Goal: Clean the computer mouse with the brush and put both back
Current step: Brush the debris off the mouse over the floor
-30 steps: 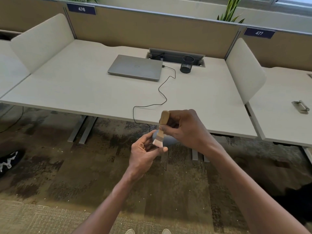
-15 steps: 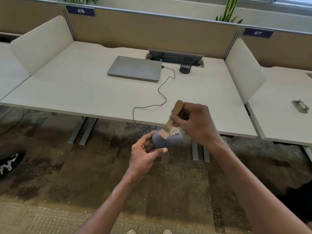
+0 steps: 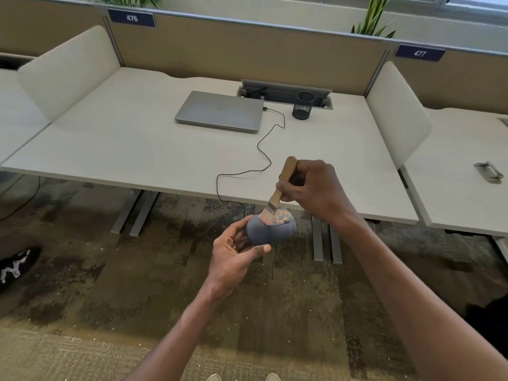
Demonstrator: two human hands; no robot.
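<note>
A grey-blue computer mouse (image 3: 270, 232) with a worn patterned patch on top is held in front of the desk's near edge, above the carpet. My left hand (image 3: 233, 255) grips it from below and the left, thumb along its near side. My right hand (image 3: 313, 189) grips the wooden handle of a small paint brush (image 3: 279, 192), tilted with its bristles down on the top of the mouse. The mouse's thin black cable (image 3: 265, 152) runs over the desk to the closed laptop.
On the white desk (image 3: 137, 149) lie a closed grey laptop (image 3: 220, 111) and a black mesh pen cup (image 3: 303, 105) beside a cable hatch. White side dividers flank the desk. A metal handle (image 3: 489, 172) lies on the right-hand desk. Someone's shoe (image 3: 15, 266) shows at left.
My right hand has swung to the right and up with the brush, uncovering the mouse; the bristles swept across its top. My left hand has stayed almost still.
</note>
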